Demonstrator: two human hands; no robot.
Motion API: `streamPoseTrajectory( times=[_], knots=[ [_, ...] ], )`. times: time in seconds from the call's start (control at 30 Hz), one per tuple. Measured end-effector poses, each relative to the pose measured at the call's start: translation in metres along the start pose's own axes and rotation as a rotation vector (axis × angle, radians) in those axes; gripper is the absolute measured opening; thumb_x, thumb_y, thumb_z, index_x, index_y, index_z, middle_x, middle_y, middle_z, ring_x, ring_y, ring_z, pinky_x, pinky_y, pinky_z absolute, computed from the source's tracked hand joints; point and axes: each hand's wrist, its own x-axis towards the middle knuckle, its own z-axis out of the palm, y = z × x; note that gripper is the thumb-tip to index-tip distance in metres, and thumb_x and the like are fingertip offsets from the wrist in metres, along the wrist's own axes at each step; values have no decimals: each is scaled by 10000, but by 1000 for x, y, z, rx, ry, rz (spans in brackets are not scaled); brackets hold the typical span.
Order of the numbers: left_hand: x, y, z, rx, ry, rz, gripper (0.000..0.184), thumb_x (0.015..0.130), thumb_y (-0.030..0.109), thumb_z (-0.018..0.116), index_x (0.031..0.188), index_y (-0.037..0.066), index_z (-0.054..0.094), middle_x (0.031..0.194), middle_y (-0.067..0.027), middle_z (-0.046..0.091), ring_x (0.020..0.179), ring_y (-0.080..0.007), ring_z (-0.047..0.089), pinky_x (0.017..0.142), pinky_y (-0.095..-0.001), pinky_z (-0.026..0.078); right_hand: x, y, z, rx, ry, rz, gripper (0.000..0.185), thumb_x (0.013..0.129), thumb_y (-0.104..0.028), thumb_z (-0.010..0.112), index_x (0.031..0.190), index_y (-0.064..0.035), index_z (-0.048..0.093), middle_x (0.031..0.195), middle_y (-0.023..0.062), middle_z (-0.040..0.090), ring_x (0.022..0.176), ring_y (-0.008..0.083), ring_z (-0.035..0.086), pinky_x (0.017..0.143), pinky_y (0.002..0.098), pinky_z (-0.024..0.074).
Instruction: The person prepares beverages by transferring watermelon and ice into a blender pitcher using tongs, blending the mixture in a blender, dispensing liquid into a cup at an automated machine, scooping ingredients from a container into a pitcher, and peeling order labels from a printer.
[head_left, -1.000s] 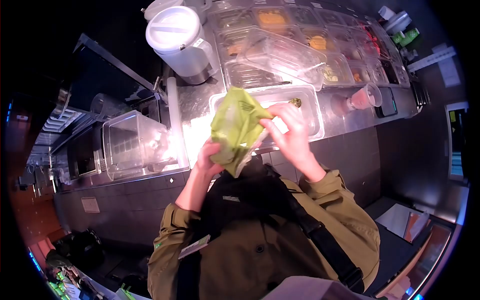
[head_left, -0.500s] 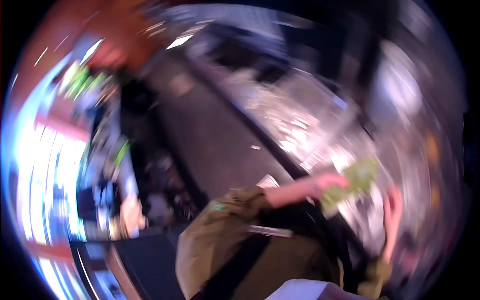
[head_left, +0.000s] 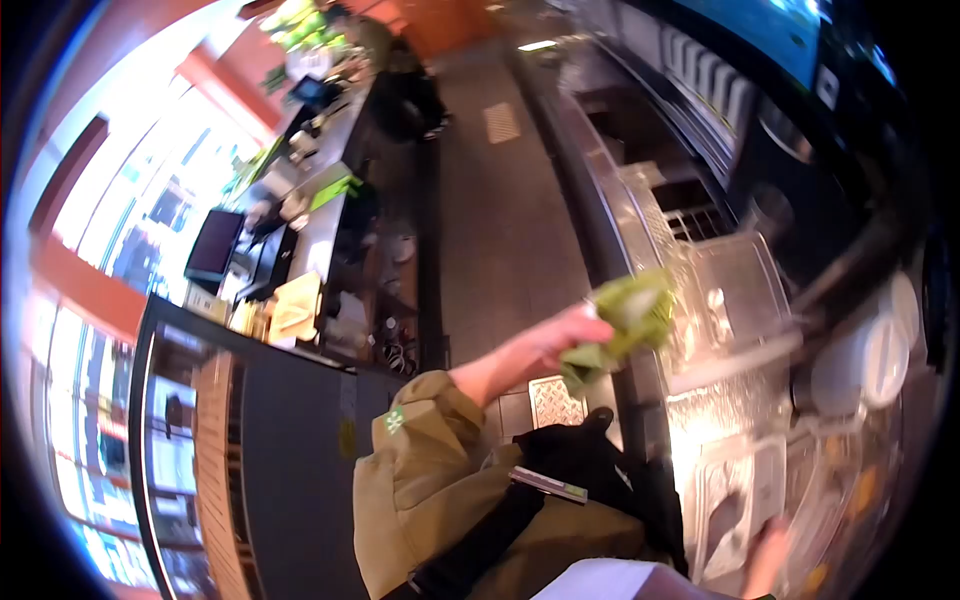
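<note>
My left hand (head_left: 572, 332) reaches forward with its fingers closed round a crumpled green cloth (head_left: 638, 308). The cloth hangs bunched at the near edge of the steel counter (head_left: 690, 425). Low on the right, my right hand (head_left: 768, 548) is smeared by motion, close to a shallow rectangular container (head_left: 745, 470) on the counter; its fingers cannot be made out. Farther up lies a clear rectangular lid or tray (head_left: 745, 275).
White round tubs or lids (head_left: 885, 355) stand at the right. A floor aisle (head_left: 495, 230) runs ahead, with a person (head_left: 405, 90) at its far end. A second counter (head_left: 318, 235) with a screen (head_left: 215, 243) lines the left, behind a dark cabinet (head_left: 290, 450).
The view has turned right and grown sharper. My left hand, still holding the green cloth, has shifted left and up in view; my right hand now appears lower.
</note>
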Motion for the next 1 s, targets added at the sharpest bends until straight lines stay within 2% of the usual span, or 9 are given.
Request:
streamPoseTrajectory(
  times=[0.03, 0.07, 0.1, 0.13, 0.2, 0.37, 0.6, 0.8, 1.0],
  knots=[
    [-6, 16, -7, 231, 258, -88, 721, 617, 99, 656, 1264, 66, 339, 1117, -97, 511, 922, -195, 557, 767, -316, 497, 14, -9, -40, 193, 76, 9, 22, 749, -16, 480, 762, -14, 498, 714, 135, 518, 647, 262, 531, 576, 364, 433],
    [-6, 36, 0, 304, 304, -146, 709, 605, 85, 636, 1254, 59, 353, 1100, -100, 521, 923, -204, 562, 757, -335, 505, 28, -15, -72, 522, 110, 74, 32, 780, -12, 473, 801, -28, 491, 748, 98, 504, 655, 203, 510, 587, 311, 419],
    [3, 44, 10, 307, 251, -47, 728, 657, 94, 664, 1290, 84, 306, 1048, -110, 519, 836, -165, 559, 637, -300, 520, 38, -24, -100, 883, 163, 150, 49, 810, -7, 467, 840, -42, 484, 781, 62, 491, 664, 145, 488, 598, 259, 406],
    [17, 53, 12, 300, 23, 31, 765, 640, 124, 694, 1296, 68, 303, 1073, -100, 507, 864, -162, 553, 663, -281, 508, 48, -35, -121, 1170, 237, 171, 67, 841, -3, 460, 879, -55, 478, 815, 25, 477, 672, 86, 466, 608, 206, 393],
    [46, 65, 13, 545, -37, 45, 819, 616, 189, 732, 1299, 35, 306, 1170, -84, 474, 1033, -166, 484, 879, -270, 394, 88, -73, -137, 1320, 600, 267, 41, 834, -62, 497, 851, -25, 496, 802, 25, 496, 632, 86, 479, 581, 207, 391],
    [111, 75, 27, 1094, -247, 44, 654, 661, 134, 680, 1241, 17, 402, 1185, -93, 486, 1078, -163, 457, 922, -273, 340, 184, -143, -126, 1771, 447, 242, 113, 816, -109, 537, 852, -22, 474, 736, 78, 549, 652, 181, 610, 593, 258, 513],
    [156, 66, 26, 1543, -343, 145, 505, 666, 162, 653, 1128, 12, 512, 1085, -127, 554, 1003, -194, 524, 866, -280, 386, 222, -187, -83, 1824, 325, 199, 105, 792, -84, 574, 781, -25, 489, 644, 60, 566, 560, 124, 582, 459, 193, 418],
    [170, 63, 17, 1827, -319, 362, 390, 665, 191, 639, 1034, 82, 576, 844, -122, 575, 808, -300, 558, 714, -360, 437, 223, -192, -73, 1867, 324, 237, 117, 791, -93, 582, 771, -26, 487, 658, 60, 566, 568, 126, 584, 470, 200, 424],
    [168, 62, 24, 2049, -285, 392, 342, 671, 190, 643, 1002, 119, 596, 821, -88, 572, 755, -296, 562, 656, -371, 445, 227, -195, -65, 1897, 318, 286, 110, 796, -92, 575, 778, -23, 491, 676, 62, 565, 577, 130, 586, 492, 208, 439]
  ],
)
